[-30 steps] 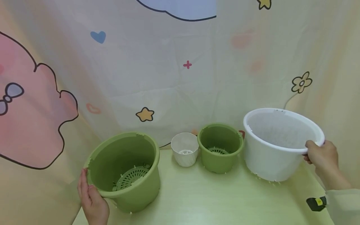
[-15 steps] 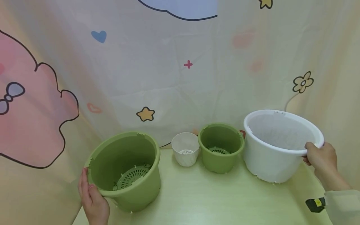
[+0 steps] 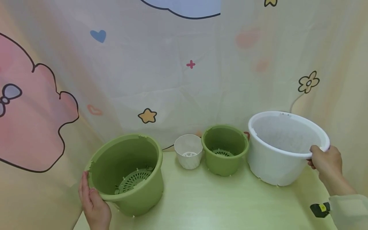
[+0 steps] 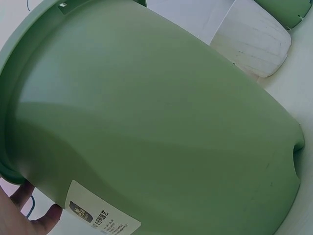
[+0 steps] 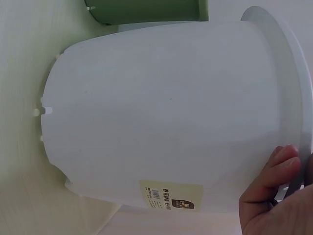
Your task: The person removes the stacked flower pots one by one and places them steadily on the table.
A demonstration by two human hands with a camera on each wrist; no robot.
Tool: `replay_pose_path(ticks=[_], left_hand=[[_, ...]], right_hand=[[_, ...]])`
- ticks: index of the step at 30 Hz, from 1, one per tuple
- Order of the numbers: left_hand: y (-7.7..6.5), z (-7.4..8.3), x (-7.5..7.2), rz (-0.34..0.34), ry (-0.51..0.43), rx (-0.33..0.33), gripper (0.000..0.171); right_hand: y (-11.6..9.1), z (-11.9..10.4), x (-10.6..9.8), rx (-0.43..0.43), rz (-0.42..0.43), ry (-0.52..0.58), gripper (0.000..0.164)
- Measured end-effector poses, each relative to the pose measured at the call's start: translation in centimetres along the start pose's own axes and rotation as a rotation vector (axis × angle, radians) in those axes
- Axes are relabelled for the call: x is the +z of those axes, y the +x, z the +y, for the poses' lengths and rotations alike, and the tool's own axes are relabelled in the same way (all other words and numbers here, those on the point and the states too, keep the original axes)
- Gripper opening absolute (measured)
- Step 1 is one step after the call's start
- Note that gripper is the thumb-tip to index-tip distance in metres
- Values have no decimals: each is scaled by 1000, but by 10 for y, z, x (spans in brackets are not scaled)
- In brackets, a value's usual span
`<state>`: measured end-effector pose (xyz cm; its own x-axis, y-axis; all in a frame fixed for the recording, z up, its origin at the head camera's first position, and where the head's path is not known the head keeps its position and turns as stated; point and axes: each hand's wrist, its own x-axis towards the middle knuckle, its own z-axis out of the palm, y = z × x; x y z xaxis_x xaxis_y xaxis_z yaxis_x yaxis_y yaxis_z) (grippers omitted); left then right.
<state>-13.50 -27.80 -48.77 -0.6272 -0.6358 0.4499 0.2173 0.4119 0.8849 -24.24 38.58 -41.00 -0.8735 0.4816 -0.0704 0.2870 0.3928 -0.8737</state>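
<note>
At the left of the head view stands a large green flower pot (image 3: pixel 138 202) with a slotted bottom. My left hand (image 3: pixel 95 204) lies against its outer left rim, fingers straight and thumb along the front; in the left wrist view its fingertips touch just under the rim, by a label. At the right, a large white flower pot (image 3: pixel 276 167) stands close to the back curtain. My right hand (image 3: pixel 327 161) grips its right rim, thumb over the edge and fingers curled beneath, which the right wrist view also shows.
Between the large pots, near the curtain (image 3: pixel 201 92), are a small white pot (image 3: pixel 188 161) and a medium green pot (image 3: pixel 224 166). A black object with a yellow mark (image 3: pixel 320 210) lies by the right sleeve (image 3: pixel 349 207). All the pots stand on a pale table (image 3: pixel 201 201).
The white pot has come down slightly from a tilt, and fewer of its base feet show. My right hand stays on its rim. The left hand and green pot hold still.
</note>
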Motion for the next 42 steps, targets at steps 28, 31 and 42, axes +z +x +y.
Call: replay_pose_path(ticks=[28,31,42], left_hand=[[-1,1,0,20,-17,47,55],[0,1,1,14,-15,32,56],[0,3,1,26,1,15,55]], right_hand=[[-3,-3,9,9,41,19,45],[-5,-1,8,12,41,13,49],[-6,8,-1,-25,-22,-59,55]])
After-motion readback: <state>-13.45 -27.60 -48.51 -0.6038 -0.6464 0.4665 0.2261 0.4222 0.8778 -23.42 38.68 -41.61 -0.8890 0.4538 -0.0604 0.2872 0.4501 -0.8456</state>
